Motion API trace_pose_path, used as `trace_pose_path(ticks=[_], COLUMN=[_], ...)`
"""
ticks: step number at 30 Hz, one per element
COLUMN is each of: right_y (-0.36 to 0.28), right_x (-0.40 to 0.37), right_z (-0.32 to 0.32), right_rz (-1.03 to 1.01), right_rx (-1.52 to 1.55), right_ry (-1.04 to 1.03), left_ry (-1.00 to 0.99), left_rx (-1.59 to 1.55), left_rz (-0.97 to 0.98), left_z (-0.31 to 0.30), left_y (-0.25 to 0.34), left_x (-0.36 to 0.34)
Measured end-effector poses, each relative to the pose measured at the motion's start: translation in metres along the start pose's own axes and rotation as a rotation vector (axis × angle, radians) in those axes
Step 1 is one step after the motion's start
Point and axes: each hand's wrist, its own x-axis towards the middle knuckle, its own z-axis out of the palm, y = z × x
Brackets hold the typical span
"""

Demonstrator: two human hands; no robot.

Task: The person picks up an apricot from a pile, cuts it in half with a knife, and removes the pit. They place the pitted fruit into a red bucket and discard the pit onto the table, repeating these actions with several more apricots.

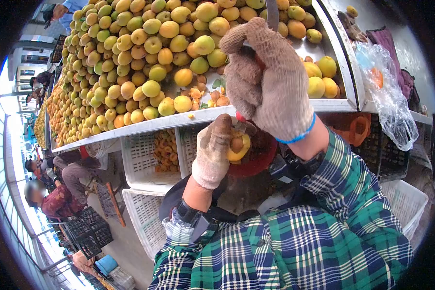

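My left hand [212, 154], in a pale glove with browned fingertips, holds a cut yellow fruit [238, 147] with its brown stone showing. Above and to the right of it, my right hand [270, 79], in a beige glove with a blue band at the wrist, is closed around a tool that is mostly hidden. A red bit of the tool [240, 116] shows below the fist, close to the fruit. A red basin [256, 166] lies under the fruit. Beyond both hands, yellow-green fruits [169, 29] are heaped on a metal-edged table [145, 124].
White crates [147, 186] stand below the table edge at left, one with fruit pieces [166, 157]. A clear plastic bag [394, 116] hangs at right. Another white crate [405, 200] sits at lower right. Other people [58, 203] sit at far left near black crates [89, 229].
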Motion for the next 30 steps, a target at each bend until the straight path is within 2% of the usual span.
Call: trace_pose_path(ticks=[1,2,6,8,11,14,17,24,26,27,28,29,30], right_y=[0.001,0.001,0.002,0.003,0.007,0.012,0.015,0.024,0.025,0.024,0.021,0.019,0.015], right_x=[0.003,0.004,0.004,0.005,0.01,0.013,0.014,0.018,0.018,0.018,0.018,0.017,0.014], right_z=[-0.002,-0.004,-0.004,-0.006,-0.013,-0.018,-0.016,-0.024,-0.025,-0.025,-0.022,-0.019,-0.014], right_rz=[0.001,0.038,0.123,0.162,0.175,0.237,0.242,0.27,0.279,0.283,0.281,0.203,0.128], right_rx=[-0.002,0.026,0.117,0.175,0.298,0.431,0.413,0.563,0.584,0.606,0.601,0.507,0.412], right_ry=[-0.003,-0.013,-0.049,-0.048,-0.068,-0.006,0.069,-0.05,-0.092,-0.132,-0.134,-0.134,-0.134], left_ry=[-0.01,-0.008,0.011,-0.058,-0.088,-0.084,-0.1,-0.045,-0.074,-0.074,-0.165,-0.259,-0.15], left_rx=[-0.09,-0.252,-0.199,-0.384,-0.534,-0.623,-0.757,-0.796,-0.67,-0.672,-0.67,-0.669,-0.566], left_rz=[-0.009,-0.119,-0.105,-0.267,-0.358,-0.342,-0.369,-0.352,-0.234,-0.232,-0.294,-0.356,-0.342], left_z=[0.0,0.002,0.0,-0.002,-0.001,0.001,-0.001,0.002,0.0,-0.006,-0.015,-0.019,-0.015], left_y=[0.002,0.006,0.007,0.016,0.02,0.018,0.019,0.02,0.02,0.019,0.019,0.019,0.018], left_x=[0.0,0.0,-0.001,-0.003,-0.006,-0.009,-0.011,-0.012,-0.011,-0.01,-0.009,-0.006,-0.003])
